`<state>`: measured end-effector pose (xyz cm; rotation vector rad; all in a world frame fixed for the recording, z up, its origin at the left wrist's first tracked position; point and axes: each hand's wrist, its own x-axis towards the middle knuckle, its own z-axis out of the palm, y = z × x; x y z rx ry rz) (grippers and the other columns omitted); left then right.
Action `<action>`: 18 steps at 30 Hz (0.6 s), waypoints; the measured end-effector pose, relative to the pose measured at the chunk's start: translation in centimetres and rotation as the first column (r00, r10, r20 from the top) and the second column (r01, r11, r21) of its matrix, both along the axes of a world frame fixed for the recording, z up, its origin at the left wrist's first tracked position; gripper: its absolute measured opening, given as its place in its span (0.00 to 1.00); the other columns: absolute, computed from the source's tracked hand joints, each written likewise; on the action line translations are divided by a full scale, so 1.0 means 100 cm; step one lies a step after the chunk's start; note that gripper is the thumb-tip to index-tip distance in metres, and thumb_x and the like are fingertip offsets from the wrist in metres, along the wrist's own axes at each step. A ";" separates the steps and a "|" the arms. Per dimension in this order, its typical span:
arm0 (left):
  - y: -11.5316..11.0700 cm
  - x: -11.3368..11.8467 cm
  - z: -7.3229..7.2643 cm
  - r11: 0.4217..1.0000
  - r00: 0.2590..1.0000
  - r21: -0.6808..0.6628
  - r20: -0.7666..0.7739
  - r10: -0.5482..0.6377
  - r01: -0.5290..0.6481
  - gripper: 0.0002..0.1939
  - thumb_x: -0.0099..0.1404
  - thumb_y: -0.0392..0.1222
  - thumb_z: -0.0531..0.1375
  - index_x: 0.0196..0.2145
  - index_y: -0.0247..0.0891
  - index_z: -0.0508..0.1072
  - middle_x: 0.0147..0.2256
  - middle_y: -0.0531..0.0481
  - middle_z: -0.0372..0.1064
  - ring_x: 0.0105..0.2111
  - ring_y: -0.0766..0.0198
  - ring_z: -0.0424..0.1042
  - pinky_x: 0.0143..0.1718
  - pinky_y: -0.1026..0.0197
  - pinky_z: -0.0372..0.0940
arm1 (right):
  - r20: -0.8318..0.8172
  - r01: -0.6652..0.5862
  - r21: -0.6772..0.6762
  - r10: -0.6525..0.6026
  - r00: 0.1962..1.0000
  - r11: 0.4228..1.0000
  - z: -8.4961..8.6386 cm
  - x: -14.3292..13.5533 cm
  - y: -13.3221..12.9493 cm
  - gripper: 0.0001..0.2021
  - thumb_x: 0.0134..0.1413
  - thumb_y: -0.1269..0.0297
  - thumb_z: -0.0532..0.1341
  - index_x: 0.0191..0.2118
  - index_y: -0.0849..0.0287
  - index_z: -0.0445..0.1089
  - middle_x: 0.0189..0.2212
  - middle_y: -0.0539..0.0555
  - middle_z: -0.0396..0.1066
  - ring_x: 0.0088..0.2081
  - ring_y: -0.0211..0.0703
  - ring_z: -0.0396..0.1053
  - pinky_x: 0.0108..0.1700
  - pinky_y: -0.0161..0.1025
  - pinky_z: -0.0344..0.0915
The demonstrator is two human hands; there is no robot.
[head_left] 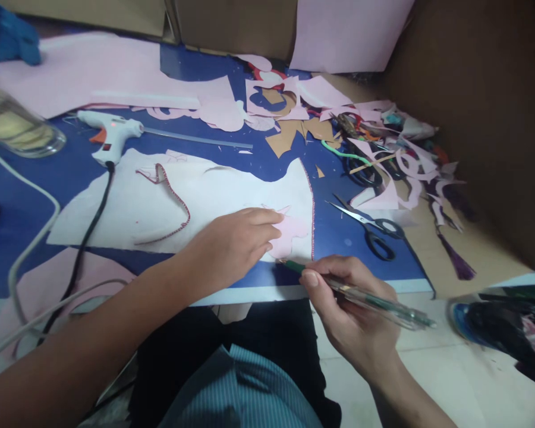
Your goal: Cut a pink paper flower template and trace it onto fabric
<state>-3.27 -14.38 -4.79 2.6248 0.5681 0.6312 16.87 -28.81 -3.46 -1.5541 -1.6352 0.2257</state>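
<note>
My right hand (pixel 354 309) grips a green pen (pixel 378 304) with a clear barrel. Its tip points left and meets the lower edge of a white cloth (pixel 232 190), close to a pink cut-out shape (pixel 292 235). Flat on the cloth lies my left hand (pixel 238 241), its fingertips pressing the left side of that cut-out. Dark red stitching runs along the right edge of the cloth, and a similar stitched seam curves across its left part. Part of the cut-out is hidden under my left fingers.
A white glue gun (pixel 111 132) lies at the cloth's upper left, its black cord crossing the cloth. Scissors (pixel 368 224) lie to the right. Pink scraps (pixel 325 98) and brown card pieces (pixel 282 138) cover the back. A glass jar (pixel 20 128) stands far left.
</note>
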 end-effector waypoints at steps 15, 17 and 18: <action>0.000 0.000 0.001 1.000 1.000 -0.001 -0.001 0.004 -0.004 0.15 0.77 0.31 0.57 0.51 0.36 0.83 0.62 0.43 0.79 0.64 0.53 0.76 0.68 0.50 0.71 | 0.005 0.033 -0.008 -0.033 0.999 0.999 0.001 0.001 0.000 0.04 0.70 0.64 0.69 0.40 0.53 0.76 0.28 0.46 0.80 0.24 0.36 0.74 0.26 0.34 0.68; 0.000 -0.001 0.001 1.000 1.000 -0.007 -0.003 0.004 -0.004 0.15 0.78 0.31 0.57 0.52 0.37 0.83 0.63 0.43 0.79 0.65 0.54 0.76 0.68 0.50 0.70 | -0.003 0.011 -0.020 -0.011 1.000 1.000 0.001 0.000 0.001 0.04 0.70 0.64 0.69 0.40 0.53 0.76 0.28 0.46 0.80 0.23 0.37 0.73 0.26 0.34 0.68; 0.000 -0.001 0.001 1.000 1.000 -0.010 0.000 0.005 -0.005 0.15 0.78 0.31 0.57 0.52 0.36 0.83 0.63 0.42 0.78 0.65 0.54 0.75 0.69 0.50 0.70 | -0.001 0.006 -0.025 -0.006 1.000 1.000 0.001 0.001 0.002 0.04 0.70 0.64 0.69 0.40 0.53 0.76 0.27 0.47 0.80 0.23 0.37 0.73 0.25 0.34 0.68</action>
